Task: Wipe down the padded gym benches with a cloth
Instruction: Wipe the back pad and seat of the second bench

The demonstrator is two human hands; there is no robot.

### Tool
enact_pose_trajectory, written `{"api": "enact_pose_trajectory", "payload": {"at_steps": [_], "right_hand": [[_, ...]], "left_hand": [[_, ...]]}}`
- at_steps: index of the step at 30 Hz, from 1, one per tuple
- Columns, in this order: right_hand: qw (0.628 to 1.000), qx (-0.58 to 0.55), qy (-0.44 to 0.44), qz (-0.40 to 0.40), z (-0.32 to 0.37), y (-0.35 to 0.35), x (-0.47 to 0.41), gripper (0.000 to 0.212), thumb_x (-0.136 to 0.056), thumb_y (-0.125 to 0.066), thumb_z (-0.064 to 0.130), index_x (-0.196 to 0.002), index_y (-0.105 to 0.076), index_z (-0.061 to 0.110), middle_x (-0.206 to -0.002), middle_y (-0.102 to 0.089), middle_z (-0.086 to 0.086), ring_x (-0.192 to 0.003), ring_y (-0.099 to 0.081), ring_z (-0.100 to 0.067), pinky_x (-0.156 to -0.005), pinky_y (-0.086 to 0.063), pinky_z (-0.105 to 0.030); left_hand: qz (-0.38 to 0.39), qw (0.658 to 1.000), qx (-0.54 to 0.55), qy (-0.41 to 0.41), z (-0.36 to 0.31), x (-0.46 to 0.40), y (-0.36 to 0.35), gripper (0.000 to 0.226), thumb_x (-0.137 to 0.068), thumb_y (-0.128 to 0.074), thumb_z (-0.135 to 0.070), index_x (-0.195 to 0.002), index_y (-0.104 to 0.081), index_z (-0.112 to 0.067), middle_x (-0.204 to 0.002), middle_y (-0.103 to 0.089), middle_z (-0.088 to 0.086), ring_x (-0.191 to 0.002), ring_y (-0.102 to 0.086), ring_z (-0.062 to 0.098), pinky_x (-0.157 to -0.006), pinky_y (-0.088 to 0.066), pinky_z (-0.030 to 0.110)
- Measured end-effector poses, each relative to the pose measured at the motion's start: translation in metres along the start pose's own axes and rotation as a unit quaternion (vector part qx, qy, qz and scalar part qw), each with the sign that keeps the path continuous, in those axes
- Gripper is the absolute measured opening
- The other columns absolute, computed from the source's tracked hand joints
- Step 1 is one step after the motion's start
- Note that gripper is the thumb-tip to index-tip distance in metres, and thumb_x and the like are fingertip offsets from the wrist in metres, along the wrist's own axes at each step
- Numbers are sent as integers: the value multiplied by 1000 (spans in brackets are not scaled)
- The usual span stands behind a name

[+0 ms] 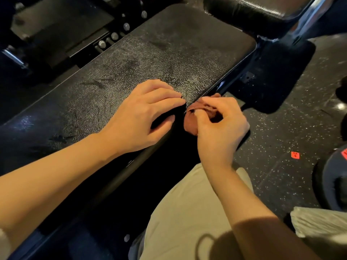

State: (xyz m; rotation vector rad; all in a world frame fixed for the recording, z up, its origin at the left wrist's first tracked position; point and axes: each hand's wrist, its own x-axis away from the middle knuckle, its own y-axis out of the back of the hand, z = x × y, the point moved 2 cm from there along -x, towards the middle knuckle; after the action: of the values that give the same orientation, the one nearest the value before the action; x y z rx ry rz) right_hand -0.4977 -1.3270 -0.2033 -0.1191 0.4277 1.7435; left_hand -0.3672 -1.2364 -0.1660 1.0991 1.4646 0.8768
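A long black padded bench runs diagonally from the lower left to the upper right, its cracked vinyl shining as if damp. My left hand rests on the pad near its right edge, fingers spread and nearly straight, thumb hooked over the side. Just off that edge my right hand grips a bunched reddish-brown cloth, fingers curled round it. The cloth sits against the bench's side, partly hidden by my fingers.
A second black pad stands at the top right on a chrome frame. Dark machine parts with bolts lie upper left. Speckled rubber floor spreads to the right, with an orange tag and a dark round weight. My knee in beige trousers is below.
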Motion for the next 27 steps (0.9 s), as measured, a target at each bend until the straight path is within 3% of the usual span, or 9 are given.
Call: {"api": "enact_pose_trajectory", "payload": {"at_steps": [2, 4, 6, 11, 15, 19, 24, 27], "right_hand": [[998, -1, 60, 23, 8, -3, 18, 20, -69, -70, -6, -86, -74, 5, -88, -69, -3, -89, -66, -20, -88, -51, -29], [997, -3, 68, 39, 3, -2, 11, 21, -69, -69, -6, -85, -75, 5, -87, -69, -3, -88, -64, -13, -87, -50, -23], [1000, 3, 12, 24, -9, 3, -11, 22, -69, -68, -2, -84, -76, 11, -85, -68, 0, -82, -62, -5, -82, -50, -19], [995, 6, -76, -63, -23, 19, -24, 24, -74, -67, 10, -97, -72, 14, -96, -68, 3, -89, -63, -6, -83, -53, -32], [991, -65, -113, -9, -11, 4, 7, 40, -74, -71, 26, -111, -71, 12, -110, -68, -1, -104, -64, -12, -87, -55, -38], [990, -60, -118, 48, -4, 2, 37, 36, -71, -74, 10, -107, -72, 16, -106, -68, 0, -98, -66, -11, -81, -58, -37], [988, -17, -153, -20, -15, 2, -4, 35, -77, -71, 10, -112, -72, 14, -102, -72, 3, -94, -67, -6, -89, -55, -34], [989, -29, -142, 1, -6, -1, 15, 35, -78, -73, 2, -110, -73, 15, -102, -71, 3, -89, -67, -2, -80, -54, -22]], "left_hand": [[3, 1000, 4, 5, 1, 1, 0, 34, -92, -55, -21, -122, -66, -9, -123, -64, 1, -119, -52, 24, -106, -37, 39], [6, 1000, 8, 7, 1, 0, 0, 34, -92, -55, -21, -122, -66, -9, -124, -64, 0, -119, -52, 23, -106, -37, 38], [5, 1000, 12, 8, 1, 0, 0, 34, -93, -55, -22, -122, -66, -10, -123, -64, 0, -119, -52, 23, -105, -37, 37], [-1, 1000, 8, 8, 3, 1, 0, 33, -94, -54, -24, -122, -67, -11, -124, -64, -1, -119, -52, 23, -107, -33, 30], [3, 1000, 6, 4, 4, 2, -1, 35, -93, -54, -26, -123, -66, -12, -125, -63, -1, -120, -51, 23, -108, -30, 27], [-4, 1000, 16, 0, 6, 2, -1, 34, -93, -54, -27, -120, -68, -12, -124, -63, -1, -120, -51, 23, -108, -31, 30], [-11, 1000, 18, -15, 6, 0, -4, 32, -93, -54, -25, -117, -69, -10, -122, -64, 1, -119, -53, 27, -108, -34, 43], [-13, 1000, 14, -18, 7, 0, -4, 31, -90, -53, -29, -111, -71, -14, -118, -65, -1, -120, -52, 26, -114, -24, 48]]}}
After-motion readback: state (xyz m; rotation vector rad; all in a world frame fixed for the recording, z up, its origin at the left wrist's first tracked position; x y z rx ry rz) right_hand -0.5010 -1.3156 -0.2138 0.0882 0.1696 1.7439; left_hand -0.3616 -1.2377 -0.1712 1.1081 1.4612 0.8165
